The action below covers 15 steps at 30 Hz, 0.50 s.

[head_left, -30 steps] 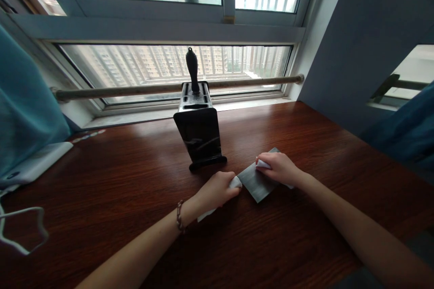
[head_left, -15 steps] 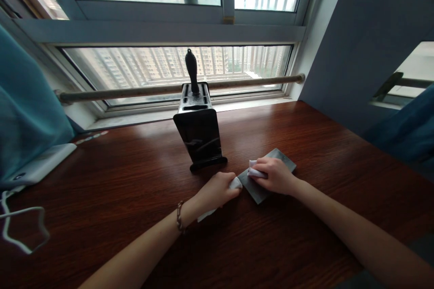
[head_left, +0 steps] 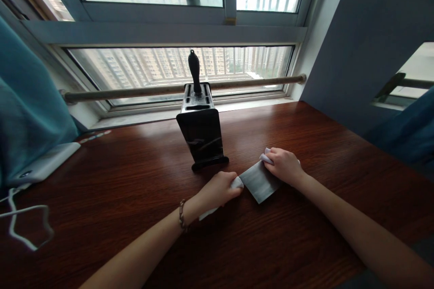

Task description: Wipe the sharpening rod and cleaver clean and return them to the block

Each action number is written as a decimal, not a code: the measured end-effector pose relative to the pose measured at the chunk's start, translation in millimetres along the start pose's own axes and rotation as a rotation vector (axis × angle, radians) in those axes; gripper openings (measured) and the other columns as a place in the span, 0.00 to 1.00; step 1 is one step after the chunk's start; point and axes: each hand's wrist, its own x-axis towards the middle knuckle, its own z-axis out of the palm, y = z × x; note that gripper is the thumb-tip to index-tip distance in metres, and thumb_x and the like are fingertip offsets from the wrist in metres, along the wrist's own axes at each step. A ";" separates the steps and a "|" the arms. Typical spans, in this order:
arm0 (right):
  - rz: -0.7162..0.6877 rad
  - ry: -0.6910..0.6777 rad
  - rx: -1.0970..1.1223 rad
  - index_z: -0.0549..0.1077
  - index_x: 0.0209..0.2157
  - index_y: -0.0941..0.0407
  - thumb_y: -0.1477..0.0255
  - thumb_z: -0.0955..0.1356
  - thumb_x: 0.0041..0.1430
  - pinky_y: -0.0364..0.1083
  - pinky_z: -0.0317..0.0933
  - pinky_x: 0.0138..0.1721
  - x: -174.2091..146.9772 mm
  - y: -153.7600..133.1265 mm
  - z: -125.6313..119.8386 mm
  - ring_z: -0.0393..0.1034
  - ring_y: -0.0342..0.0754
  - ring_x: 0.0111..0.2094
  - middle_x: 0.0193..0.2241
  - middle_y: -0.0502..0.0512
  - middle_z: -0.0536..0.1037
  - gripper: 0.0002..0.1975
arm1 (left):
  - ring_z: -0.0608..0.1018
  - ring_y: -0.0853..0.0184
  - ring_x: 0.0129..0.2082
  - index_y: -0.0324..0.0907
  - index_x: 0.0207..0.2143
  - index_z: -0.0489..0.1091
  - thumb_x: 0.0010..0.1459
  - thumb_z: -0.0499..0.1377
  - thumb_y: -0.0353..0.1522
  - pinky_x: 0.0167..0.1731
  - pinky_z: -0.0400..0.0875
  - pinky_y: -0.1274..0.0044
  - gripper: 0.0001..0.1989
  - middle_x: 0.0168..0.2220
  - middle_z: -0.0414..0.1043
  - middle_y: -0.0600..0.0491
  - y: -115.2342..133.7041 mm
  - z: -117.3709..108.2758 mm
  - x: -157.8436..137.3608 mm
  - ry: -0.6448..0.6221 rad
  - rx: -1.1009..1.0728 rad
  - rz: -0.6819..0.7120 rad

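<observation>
A cleaver with a broad grey rectangular blade (head_left: 259, 184) lies low over the table, its face turned up. My left hand (head_left: 219, 188) is closed around its handle end, and white material (head_left: 237, 183) shows at both sides of the grip; the handle itself is hidden. My right hand (head_left: 284, 165) is closed on a folded whitish cloth (head_left: 266, 157), pressed on the blade's far right end. I cannot tell whether the cloth is paper or fabric.
A black knife block (head_left: 200, 137) with one dark-handled knife (head_left: 194, 72) stands beyond my hands. At the left are a white device (head_left: 47, 162), its white cable (head_left: 15, 221) and a teal curtain (head_left: 34, 99). A window with a horizontal rail (head_left: 135, 94) borders the brown table (head_left: 135, 158).
My right hand has slid with the cloth from the middle of the blade to its far right end, baring more of the blade. My left hand keeps its grip.
</observation>
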 end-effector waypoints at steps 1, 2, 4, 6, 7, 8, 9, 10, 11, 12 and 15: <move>-0.028 -0.014 0.008 0.71 0.27 0.56 0.68 0.61 0.59 0.45 0.51 0.30 -0.7 -2.0 -0.7 0.65 0.45 0.32 0.31 0.52 0.71 0.11 | 0.70 0.71 0.16 0.38 0.31 0.65 0.54 0.51 0.42 0.11 0.57 0.82 0.15 0.25 0.69 0.54 0.7 -0.3 -0.4 -0.002 0.003 -0.002; -0.061 -0.028 0.014 0.71 0.28 0.56 0.69 0.61 0.59 0.45 0.51 0.31 -1.5 -4.3 -1.8 0.65 0.45 0.32 0.31 0.52 0.71 0.11 | 0.70 0.71 0.16 0.38 0.31 0.65 0.54 0.51 0.42 0.11 0.57 0.82 0.15 0.25 0.69 0.53 1.7 -0.7 -0.9 -0.007 0.004 -0.006; -0.131 -0.049 0.023 0.71 0.29 0.56 0.69 0.60 0.60 0.44 0.51 0.32 -3.1 -9.1 -5.0 0.65 0.46 0.33 0.32 0.53 0.71 0.11 | 0.70 0.71 0.16 0.38 0.32 0.65 0.53 0.51 0.42 0.12 0.57 0.82 0.15 0.26 0.69 0.53 4.4 -1.9 -1.8 -0.016 0.006 -0.017; -0.189 -0.052 0.034 0.70 0.30 0.57 0.69 0.58 0.62 0.44 0.52 0.33 -4.7 -13.8 -8.7 0.64 0.46 0.33 0.32 0.53 0.70 0.13 | 0.70 0.71 0.17 0.38 0.31 0.65 0.53 0.51 0.42 0.12 0.57 0.82 0.15 0.26 0.69 0.53 6.8 -3.1 -2.4 -0.011 0.017 -0.019; -0.209 -0.052 0.038 0.70 0.31 0.57 0.69 0.58 0.63 0.45 0.52 0.33 -5.5 -15.8 -10.4 0.64 0.46 0.32 0.32 0.54 0.70 0.13 | 0.70 0.72 0.17 0.38 0.31 0.65 0.53 0.51 0.42 0.13 0.56 0.82 0.15 0.25 0.69 0.53 7.6 -3.5 -2.5 -0.007 0.022 -0.019; -0.224 -0.055 0.042 0.70 0.31 0.58 0.69 0.57 0.63 0.45 0.52 0.33 -6.3 -17.5 -11.9 0.64 0.46 0.32 0.32 0.54 0.70 0.14 | 0.70 0.72 0.17 0.38 0.30 0.65 0.53 0.51 0.42 0.13 0.56 0.82 0.15 0.25 0.69 0.53 8.1 -3.7 -2.5 -0.003 0.028 -0.018; -0.237 -0.060 0.046 0.69 0.31 0.58 0.69 0.57 0.63 0.45 0.52 0.33 -6.9 -18.9 -13.0 0.63 0.46 0.32 0.32 0.54 0.70 0.14 | 0.70 0.72 0.17 0.38 0.30 0.65 0.53 0.51 0.42 0.13 0.56 0.82 0.15 0.25 0.69 0.53 8.3 -3.9 -2.4 0.000 0.032 -0.018; -0.247 -0.065 0.049 0.69 0.31 0.58 0.69 0.57 0.63 0.45 0.52 0.34 -7.5 -19.8 -13.7 0.63 0.46 0.32 0.32 0.54 0.70 0.14 | 0.70 0.71 0.17 0.38 0.30 0.64 0.53 0.51 0.42 0.13 0.56 0.82 0.15 0.25 0.69 0.53 8.5 -3.9 -2.3 -0.001 0.033 -0.023; -0.256 -0.071 0.050 0.69 0.31 0.58 0.69 0.57 0.63 0.45 0.52 0.34 -8.0 -20.4 -14.0 0.63 0.46 0.32 0.32 0.54 0.69 0.14 | 0.70 0.71 0.17 0.38 0.30 0.64 0.53 0.51 0.42 0.13 0.56 0.82 0.15 0.25 0.69 0.54 8.6 -4.0 -2.2 -0.008 0.031 -0.030; -0.265 -0.075 0.051 0.69 0.31 0.58 0.69 0.57 0.63 0.46 0.52 0.34 -8.3 -20.7 -14.1 0.63 0.46 0.32 0.32 0.55 0.69 0.14 | 0.70 0.71 0.17 0.38 0.30 0.64 0.53 0.51 0.42 0.13 0.55 0.81 0.15 0.25 0.69 0.54 8.9 -4.1 -2.1 -0.014 0.030 -0.037; -0.286 -0.084 0.058 0.68 0.31 0.58 0.69 0.57 0.63 0.46 0.52 0.33 -8.9 -20.8 -13.7 0.63 0.46 0.32 0.32 0.55 0.69 0.13 | 0.69 0.72 0.17 0.38 0.30 0.65 0.53 0.51 0.41 0.14 0.55 0.81 0.14 0.25 0.69 0.54 11.0 -4.8 -2.4 -0.017 0.033 -0.043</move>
